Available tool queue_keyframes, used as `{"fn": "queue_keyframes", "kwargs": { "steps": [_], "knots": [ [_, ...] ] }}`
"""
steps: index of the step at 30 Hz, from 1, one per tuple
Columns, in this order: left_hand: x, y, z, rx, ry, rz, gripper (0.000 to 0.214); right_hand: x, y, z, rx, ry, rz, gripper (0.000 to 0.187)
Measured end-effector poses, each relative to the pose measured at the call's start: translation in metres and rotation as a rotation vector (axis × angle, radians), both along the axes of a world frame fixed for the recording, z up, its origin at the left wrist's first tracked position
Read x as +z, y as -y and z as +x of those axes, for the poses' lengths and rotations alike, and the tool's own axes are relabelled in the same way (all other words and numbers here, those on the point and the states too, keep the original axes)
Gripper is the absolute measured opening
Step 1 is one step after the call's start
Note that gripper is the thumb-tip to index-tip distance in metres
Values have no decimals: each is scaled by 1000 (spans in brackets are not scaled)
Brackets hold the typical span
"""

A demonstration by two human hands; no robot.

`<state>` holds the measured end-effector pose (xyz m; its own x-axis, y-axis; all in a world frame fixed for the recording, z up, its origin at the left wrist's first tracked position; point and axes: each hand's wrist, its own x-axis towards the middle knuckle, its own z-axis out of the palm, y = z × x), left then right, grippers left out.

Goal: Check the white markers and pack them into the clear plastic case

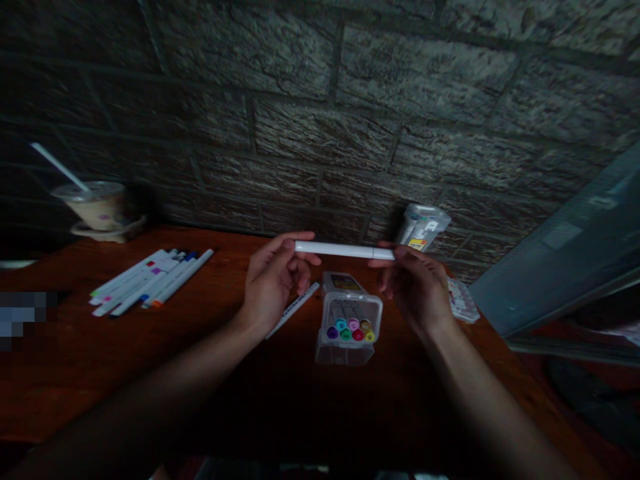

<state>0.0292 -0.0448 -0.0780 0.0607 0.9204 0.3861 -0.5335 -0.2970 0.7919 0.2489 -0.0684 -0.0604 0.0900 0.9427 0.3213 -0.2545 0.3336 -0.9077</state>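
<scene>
A white marker is held level above a reddish wooden table, one end in each hand. My left hand pinches its left end with thumb and fingers. My right hand pinches the right end, where the cap sits. Below the hands lies a clear plastic marker case on its side, showing several coloured marker ends. A single white marker lies on the table just under my left hand.
Several white markers with coloured caps lie in a row at the left. A lidded drink cup with a straw stands at the back left. Another clear marker case leans against the stone wall. A dark slanted panel rises on the right.
</scene>
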Motion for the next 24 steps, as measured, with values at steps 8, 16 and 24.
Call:
{"fn": "queue_keyframes", "kwargs": {
  "steps": [8, 16, 24],
  "knots": [
    [-1, 0, 1, 45, -51, 26, 23, 1, 1, -1, 19, -25, -13, 23],
    [-5, -2, 3, 140, -178, 71, 21, -3, -2, -1, 12, -25, 53, 23],
    [-3, 1, 3, 175, -266, 62, 21, -5, -2, -1, -41, 80, 93, 15]
  ]
}}
